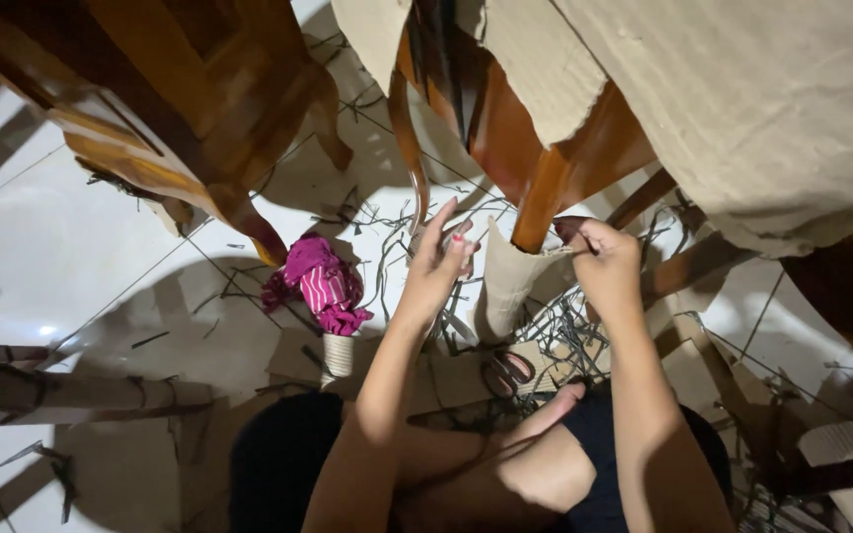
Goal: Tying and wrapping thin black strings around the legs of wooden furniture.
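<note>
My left hand (443,259) is spread wide, fingers resting on the cardboard sleeve (507,281) around the chair leg (542,202). My right hand (596,259) pinches the sleeve's top edge beside the leg. A pink cloth (320,284) and loose strips (555,336) lie on the floor (71,247).
</note>
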